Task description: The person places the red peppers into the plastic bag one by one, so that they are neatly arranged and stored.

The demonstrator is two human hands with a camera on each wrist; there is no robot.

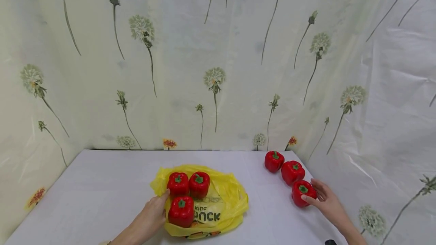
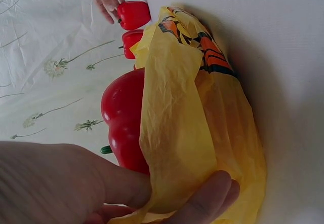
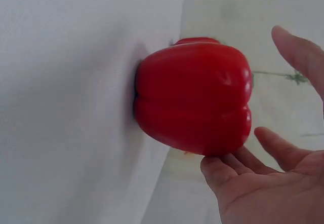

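Observation:
A yellow plastic bag with dark print lies on the table, and three red bell peppers stand in it, one being the front pepper. At its left side my left hand pinches the bag's edge between thumb and fingers, as the left wrist view shows. On the right, my right hand is around the nearest loose bell pepper. Its fingertips touch or nearly touch that pepper's side, while the thumb stands apart from it in the right wrist view. The pepper sits upright on the table.
Behind the right hand's pepper, two more red bell peppers, a middle one and a far one, stand along the table's right edge. A flower-printed curtain encloses the white table. A small dark object shows at the bottom edge.

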